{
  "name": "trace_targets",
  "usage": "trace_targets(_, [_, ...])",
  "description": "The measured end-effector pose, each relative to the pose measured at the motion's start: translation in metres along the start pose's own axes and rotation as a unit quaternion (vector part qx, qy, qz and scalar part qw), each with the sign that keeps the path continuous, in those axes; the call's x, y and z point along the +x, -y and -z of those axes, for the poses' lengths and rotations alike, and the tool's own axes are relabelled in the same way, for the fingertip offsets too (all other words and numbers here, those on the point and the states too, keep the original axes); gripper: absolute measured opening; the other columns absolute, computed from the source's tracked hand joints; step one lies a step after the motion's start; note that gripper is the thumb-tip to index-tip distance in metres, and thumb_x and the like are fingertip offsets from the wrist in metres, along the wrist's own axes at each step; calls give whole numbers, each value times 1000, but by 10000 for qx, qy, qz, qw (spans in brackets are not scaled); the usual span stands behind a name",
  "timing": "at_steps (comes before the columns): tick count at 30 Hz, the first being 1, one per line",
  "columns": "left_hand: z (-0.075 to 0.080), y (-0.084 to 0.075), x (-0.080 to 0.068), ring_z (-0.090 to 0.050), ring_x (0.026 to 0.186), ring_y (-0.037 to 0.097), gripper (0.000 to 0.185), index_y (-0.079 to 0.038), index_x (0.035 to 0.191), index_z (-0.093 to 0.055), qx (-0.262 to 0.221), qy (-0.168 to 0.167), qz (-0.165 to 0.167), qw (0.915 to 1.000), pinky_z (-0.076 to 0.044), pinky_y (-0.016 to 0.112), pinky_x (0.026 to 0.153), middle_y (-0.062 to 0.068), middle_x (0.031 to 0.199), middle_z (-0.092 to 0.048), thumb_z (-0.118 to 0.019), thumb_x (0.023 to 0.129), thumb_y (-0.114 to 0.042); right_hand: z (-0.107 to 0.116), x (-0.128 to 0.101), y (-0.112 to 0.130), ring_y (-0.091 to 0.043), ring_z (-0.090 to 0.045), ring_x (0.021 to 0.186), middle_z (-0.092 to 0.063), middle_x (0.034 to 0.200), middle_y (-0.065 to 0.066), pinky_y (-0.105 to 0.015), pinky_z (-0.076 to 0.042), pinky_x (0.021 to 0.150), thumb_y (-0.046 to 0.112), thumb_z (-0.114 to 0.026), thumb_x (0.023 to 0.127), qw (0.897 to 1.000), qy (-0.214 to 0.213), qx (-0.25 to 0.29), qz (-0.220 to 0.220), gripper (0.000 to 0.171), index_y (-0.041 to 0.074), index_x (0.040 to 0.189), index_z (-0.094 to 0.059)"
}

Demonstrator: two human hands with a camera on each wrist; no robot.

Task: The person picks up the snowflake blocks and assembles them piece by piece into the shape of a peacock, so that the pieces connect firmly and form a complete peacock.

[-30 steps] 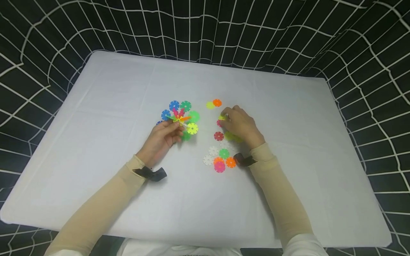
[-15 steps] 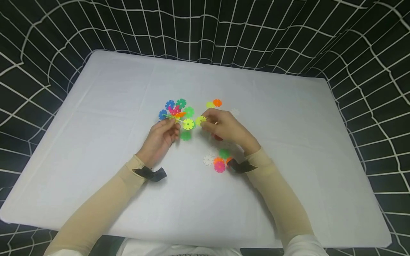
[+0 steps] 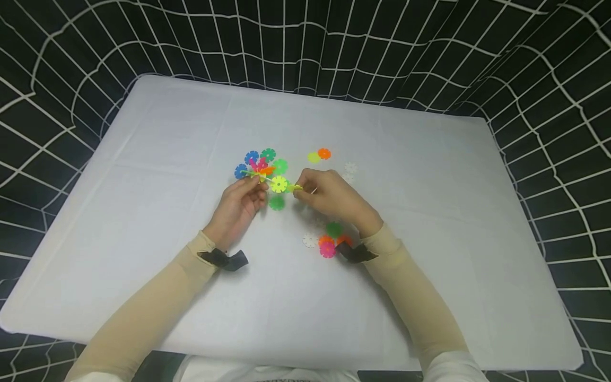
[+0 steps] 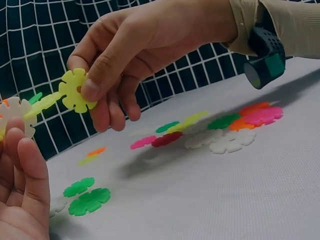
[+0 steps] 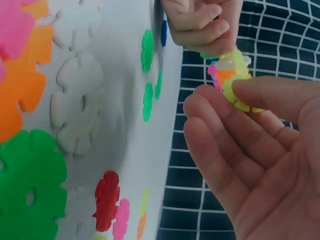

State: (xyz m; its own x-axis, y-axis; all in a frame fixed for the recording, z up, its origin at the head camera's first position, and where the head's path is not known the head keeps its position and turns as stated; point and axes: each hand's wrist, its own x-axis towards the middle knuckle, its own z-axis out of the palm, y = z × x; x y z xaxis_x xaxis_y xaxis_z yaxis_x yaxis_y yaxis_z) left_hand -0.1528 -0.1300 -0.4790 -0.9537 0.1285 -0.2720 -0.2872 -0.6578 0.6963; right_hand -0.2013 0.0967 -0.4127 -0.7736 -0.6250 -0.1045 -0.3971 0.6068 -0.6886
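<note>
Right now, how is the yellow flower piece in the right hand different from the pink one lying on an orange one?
The yellow piece is held in the air by the right hand; the pink piece rests on an orange piece. The yellow piece is tipped up; the pink piece lies flat. Both have notched edges.

A white table (image 3: 477,276) with rounded corners spreads across the middle and bottom of the head view, its surface faintly creased. Dark cloth (image 3: 269,40) with white grid lines surrounds it along the top and both sides, the lines rippling at upper left. Light is soft, shadows blurred.
</note>
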Motion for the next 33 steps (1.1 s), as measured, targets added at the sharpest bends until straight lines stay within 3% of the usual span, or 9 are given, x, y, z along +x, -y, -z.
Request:
trace_targets(9, [1, 2, 1, -57, 79, 12, 13, -9, 95, -61, 226, -77, -137, 9996, -49, 21, 68, 1, 91, -68, -57, 104, -17, -5, 1, 2, -19, -70, 83, -77, 93, -6, -33, -56, 72, 20, -67, 96, 9990, -351, -248, 88, 8, 12, 94, -66])
trace_targets(19, [-1, 7, 3, -54, 73, 11, 17, -9, 93, -64, 1040, -214, -581, 9927, -48, 19, 65, -1, 86, -68, -56, 105, -19, -4, 0, 3, -19, -69, 82, -77, 92, -5, -33, -54, 72, 20, -66, 96, 9979, -606, -223, 12, 8, 12, 95, -67])
trace_targets(33, [-3, 5, 1, -54, 72, 11, 16, -9, 93, -62, 993, -239, -542, 9933, -47, 19, 64, -1, 85, -67, -54, 105, -17, -6, 0, 5, -19, -71, 84, -77, 93, -6, -34, -56, 74, 20, -67, 96, 9985, -525, -140, -46, 8, 12, 95, -67])
